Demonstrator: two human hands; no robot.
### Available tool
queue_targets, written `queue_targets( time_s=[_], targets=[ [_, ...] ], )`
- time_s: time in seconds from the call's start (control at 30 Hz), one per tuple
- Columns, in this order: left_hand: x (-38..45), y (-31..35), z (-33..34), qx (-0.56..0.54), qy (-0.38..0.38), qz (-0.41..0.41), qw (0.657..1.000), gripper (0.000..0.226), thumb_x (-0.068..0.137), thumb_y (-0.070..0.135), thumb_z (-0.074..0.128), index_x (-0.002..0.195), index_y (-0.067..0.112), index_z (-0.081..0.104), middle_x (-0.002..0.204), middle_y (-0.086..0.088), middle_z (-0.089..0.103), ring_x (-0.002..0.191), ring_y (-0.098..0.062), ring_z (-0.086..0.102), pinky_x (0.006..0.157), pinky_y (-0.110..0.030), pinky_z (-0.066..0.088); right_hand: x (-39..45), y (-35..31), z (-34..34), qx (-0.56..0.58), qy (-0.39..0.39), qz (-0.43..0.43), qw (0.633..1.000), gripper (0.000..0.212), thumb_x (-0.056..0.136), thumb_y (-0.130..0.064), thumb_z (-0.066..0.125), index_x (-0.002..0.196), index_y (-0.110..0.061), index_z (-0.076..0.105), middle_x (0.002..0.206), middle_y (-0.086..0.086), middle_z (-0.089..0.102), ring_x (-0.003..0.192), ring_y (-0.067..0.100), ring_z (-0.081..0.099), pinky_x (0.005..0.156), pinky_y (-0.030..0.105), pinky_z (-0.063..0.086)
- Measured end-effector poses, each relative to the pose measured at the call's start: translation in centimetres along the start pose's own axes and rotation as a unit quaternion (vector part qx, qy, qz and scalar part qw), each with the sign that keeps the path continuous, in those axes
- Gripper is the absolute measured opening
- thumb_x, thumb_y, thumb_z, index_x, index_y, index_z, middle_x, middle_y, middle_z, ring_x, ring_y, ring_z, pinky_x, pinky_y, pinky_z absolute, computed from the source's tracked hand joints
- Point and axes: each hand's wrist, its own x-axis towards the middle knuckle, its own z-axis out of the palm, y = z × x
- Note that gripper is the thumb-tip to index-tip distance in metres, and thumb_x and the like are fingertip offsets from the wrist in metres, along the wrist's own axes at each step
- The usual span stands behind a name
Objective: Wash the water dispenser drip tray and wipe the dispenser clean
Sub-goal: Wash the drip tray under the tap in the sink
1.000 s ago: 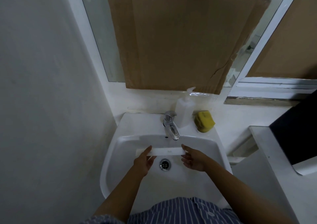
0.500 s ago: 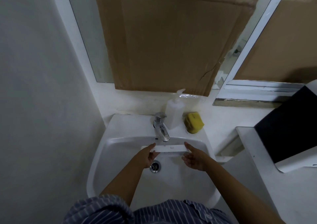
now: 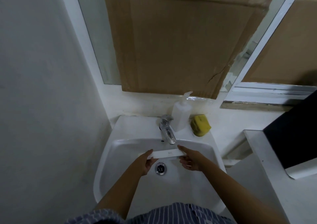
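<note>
1. Left hand (image 3: 145, 163): fingers straight along the left end of the drip tray (image 3: 167, 154), thumb underneath; it props the tray more than it clamps it.
2. Right hand (image 3: 192, 160): forefinger straight, laid along the tray's right end; other fingers loosely curled below. Can't tell if they touch the tray's underside.
3. Tray: slim white strip, held level betw. the two hands, inside the sink (image 3: 109, 155), just under the tap (image 3: 167, 131) spout and above the drain (image 3: 160, 168).
4. Step in hand, as I judge it: start of the wash. Tray is in place under the spout but no water stream shows.
5. Next move prob. needs one hand free for the tap lever, so the other must take a firmer hold of the tray or set it down in the basin. Sponge (image 3: 200, 125) and soap bottle (image 3: 181, 116) sit beyond the fingertips, just right of the tap, within easy reach.
6. Risk: thin wet plastic held only at its ends could slip into the basin.
7. Surface: white basin, looks dry, as far as the dim light shows.
8. Room: plain wall off to the left; cardboard sheet (image 3: 180, 40) covers most of the mirror behind the tap; white ledge with a dark object at far right. Striped shirt (image 3: 171, 213) at the bottom edge.
</note>
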Motion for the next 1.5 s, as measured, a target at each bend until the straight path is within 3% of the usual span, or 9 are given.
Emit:
queue_targets(
  time_s=[0.23, 0.4, 0.6, 0.8, 1.0, 1.17, 1.27, 1.4, 1.5],
  targets=[
    [-0.7, 0.9, -3.1, -0.013, -0.004, 0.053, 0.998, 0.016, 0.085, 0.006, 0.069, 0.095, -0.003, 0.061, 0.098, -0.024, 0.064, 0.074, -0.032, 0.069, 0.042, -0.022, 0.055, 1.2, 0.2, 3.6, 0.003, -0.047, -0.005, 0.999, 0.046, 0.081, -0.035, 0.077, 0.107, -0.001, 0.059, 0.063, 0.009, 0.06, 0.047, 0.015, 0.056, 0.056, 0.028, 0.052],
    [-0.3, 1.0, -3.8, -0.014, -0.028, 0.061, 0.998, 0.018, 0.085, 0.001, 0.068, 0.101, -0.001, 0.061, 0.107, -0.022, 0.062, 0.089, -0.032, 0.064, 0.048, -0.024, 0.058, 1.1, 0.2, 3.5, 0.079, -0.035, -0.031, 0.996, 0.032, 0.086, -0.016, 0.073, 0.109, -0.002, 0.057, 0.108, 0.017, 0.055, 0.088, 0.028, 0.064, 0.068, 0.033, 0.058],
    [1.2, -0.1, -2.5, -0.027, -0.051, 0.045, 0.997, 0.032, 0.085, -0.009, 0.062, 0.114, -0.004, 0.051, 0.115, -0.024, 0.051, 0.091, -0.034, 0.059, 0.053, -0.035, 0.06, 0.2, 0.2, 1.0, 0.079, -0.025, -0.067, 0.994, 0.029, 0.085, -0.015, 0.074, 0.109, -0.005, 0.061, 0.104, 0.014, 0.059, 0.092, 0.027, 0.06, 0.074, 0.032, 0.058],
    [2.4, -1.1, -0.6, 0.017, -0.047, 0.032, 0.998, 0.01, 0.089, -0.004, 0.06, 0.095, -0.005, 0.053, 0.099, -0.021, 0.057, 0.085, -0.028, 0.058, 0.087, -0.039, 0.056, -0.5, 0.6, -1.9, 0.113, 0.015, -0.125, 0.986, 0.018, 0.091, -0.026, 0.067, 0.103, -0.014, 0.061, 0.105, 0.012, 0.06, 0.102, 0.028, 0.058, 0.092, 0.039, 0.051],
    [3.2, -2.1, 1.1, 0.082, -0.054, 0.034, 0.995, 0.013, 0.093, -0.003, 0.056, 0.104, -0.009, 0.053, 0.099, -0.021, 0.056, 0.087, -0.027, 0.057, 0.057, -0.026, 0.058, -1.4, 0.4, -3.2, 0.118, 0.075, -0.225, 0.964, 0.026, 0.095, -0.032, 0.06, 0.114, -0.014, 0.061, 0.106, 0.011, 0.06, 0.1, 0.026, 0.058, 0.081, 0.034, 0.051],
    [3.5, -2.8, 2.7, 0.119, -0.094, 0.039, 0.988, 0.035, 0.096, -0.003, 0.049, 0.131, -0.006, 0.046, 0.096, -0.016, 0.058, 0.085, -0.027, 0.057, 0.106, -0.039, 0.041, -1.1, 0.7, -3.9, 0.14, 0.126, -0.3, 0.935, 0.032, 0.097, -0.031, 0.057, 0.123, -0.013, 0.059, 0.119, 0.012, 0.062, 0.11, 0.029, 0.059, 0.085, 0.037, 0.051],
    [3.5, -2.7, 3.3, 0.112, -0.103, 0.035, 0.988, 0.038, 0.098, 0.006, 0.049, 0.132, -0.01, 0.045, 0.101, -0.017, 0.059, 0.089, -0.028, 0.058, 0.102, -0.04, 0.043, -1.2, 0.7, -4.6, 0.16, 0.153, -0.314, 0.923, 0.032, 0.098, -0.026, 0.056, 0.125, -0.009, 0.057, 0.119, 0.012, 0.06, 0.11, 0.03, 0.058, 0.089, 0.04, 0.051],
    [3.1, -2.7, 4.3, 0.105, -0.103, 0.022, 0.989, 0.043, 0.095, 0.02, 0.058, 0.128, -0.007, 0.051, 0.125, -0.023, 0.057, 0.094, -0.029, 0.06, 0.072, -0.033, 0.061, -1.2, 0.8, -5.4, 0.177, 0.163, -0.332, 0.912, 0.033, 0.1, -0.017, 0.051, 0.128, -0.001, 0.055, 0.122, 0.012, 0.054, 0.114, 0.032, 0.054, 0.092, 0.043, 0.051],
    [3.0, -2.9, 4.6, 0.109, -0.113, 0.004, 0.988, 0.046, 0.093, 0.029, 0.06, 0.125, -0.003, 0.054, 0.124, -0.02, 0.057, 0.104, -0.028, 0.058, 0.086, -0.035, 0.054, -1.2, 0.9, -5.6, 0.156, 0.159, -0.341, 0.913, 0.03, 0.101, -0.017, 0.048, 0.127, -0.005, 0.056, 0.128, 0.011, 0.051, 0.118, 0.03, 0.05, 0.097, 0.045, 0.049]
  ],
)
